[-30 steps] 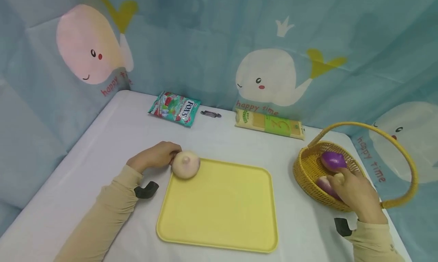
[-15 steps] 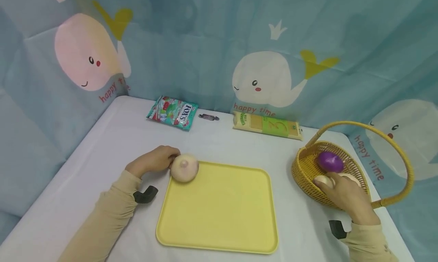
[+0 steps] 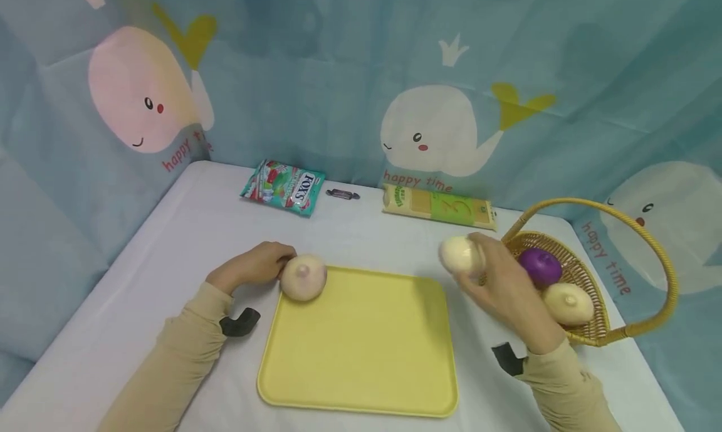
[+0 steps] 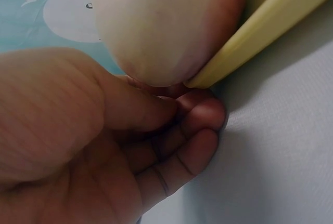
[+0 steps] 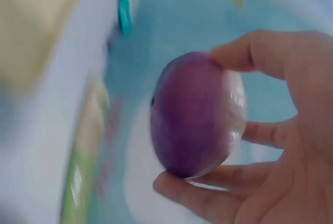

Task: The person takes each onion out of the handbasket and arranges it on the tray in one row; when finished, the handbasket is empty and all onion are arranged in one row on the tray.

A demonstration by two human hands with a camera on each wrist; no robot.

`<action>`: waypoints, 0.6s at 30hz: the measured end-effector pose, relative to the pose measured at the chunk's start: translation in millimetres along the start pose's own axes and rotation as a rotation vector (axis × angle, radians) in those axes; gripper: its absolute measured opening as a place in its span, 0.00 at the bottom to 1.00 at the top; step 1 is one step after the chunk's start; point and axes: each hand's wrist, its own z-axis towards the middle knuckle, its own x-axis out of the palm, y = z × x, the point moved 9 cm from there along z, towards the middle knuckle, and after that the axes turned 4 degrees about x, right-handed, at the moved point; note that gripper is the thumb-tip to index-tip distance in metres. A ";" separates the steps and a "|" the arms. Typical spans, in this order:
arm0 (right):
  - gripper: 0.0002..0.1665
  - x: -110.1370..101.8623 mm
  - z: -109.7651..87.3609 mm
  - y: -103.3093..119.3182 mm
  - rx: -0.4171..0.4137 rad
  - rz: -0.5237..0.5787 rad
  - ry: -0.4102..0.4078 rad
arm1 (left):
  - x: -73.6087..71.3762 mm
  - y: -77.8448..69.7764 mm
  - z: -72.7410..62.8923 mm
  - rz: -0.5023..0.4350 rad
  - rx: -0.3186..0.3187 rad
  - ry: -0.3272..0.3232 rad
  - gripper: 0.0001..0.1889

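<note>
My right hand [image 3: 504, 281] grips a purple-and-white turnip [image 3: 459, 255] between thumb and fingers, just beyond the tray's far right corner. Its purple side faces the right wrist camera. On the far left corner of the yellow tray [image 3: 361, 344] sits a pale turnip [image 3: 303, 278] with a small knob on top. My left hand [image 4: 104, 125] pinches that corner with curled fingers, right under this turnip. In the wicker basket [image 3: 582, 270] at the right lie a purple turnip [image 3: 540, 266] and a pale one [image 3: 568, 304].
Along the back of the table lie a green candy bag [image 3: 284, 187], one wrapped candy [image 3: 343, 194] and a long pack of noodles [image 3: 440, 207]. The basket's tall handle [image 3: 632, 225] arches over its opening. A blue curtain with whales hangs behind.
My right hand has lifted the turnip out of the basket and carried it left, towards the tray. The left hand stays at the tray's corner.
</note>
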 end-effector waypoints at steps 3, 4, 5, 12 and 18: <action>0.39 33.2 6.9 39.9 -0.154 0.022 0.050 | -2.0 -2.1 -1.4 -0.003 0.017 -0.003 0.11; 0.38 45.1 7.2 49.9 -0.194 0.024 0.075 | -0.5 -1.9 -1.5 -0.008 0.016 -0.002 0.11; 0.38 56.1 6.9 58.3 -0.226 0.029 0.101 | 0.6 -2.4 -1.5 -0.014 0.016 -0.002 0.11; 0.42 105.3 0.3 85.7 -0.366 -0.015 0.152 | 0.7 -5.5 -2.4 0.001 0.004 -0.001 0.10; 0.41 122.5 8.8 98.2 -0.388 0.022 0.175 | -2.3 -4.5 -3.8 0.016 0.004 -0.009 0.10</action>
